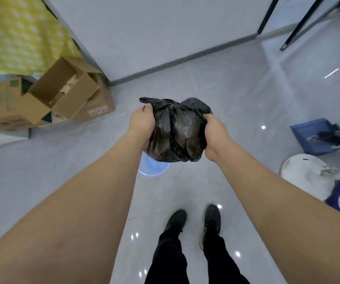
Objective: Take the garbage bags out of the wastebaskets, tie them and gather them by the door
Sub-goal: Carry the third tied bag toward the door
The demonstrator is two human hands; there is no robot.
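Fingers of the left hand [142,121] and right hand [214,131] curl into the plastic of a black bag [175,132], each gripping one side, the neck gathered at the top between them. Bag hangs in the air, directly above a blue wastebasket [154,169] on the grey floor [236,99]. Cardboard boxes [62,93] lie to the left by the wall, a blue dustpan [316,134] to the right.

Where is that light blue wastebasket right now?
The light blue wastebasket stands on the grey floor at the middle of the head view, mostly hidden beneath the black garbage bag gripped by the left hand and right hand.
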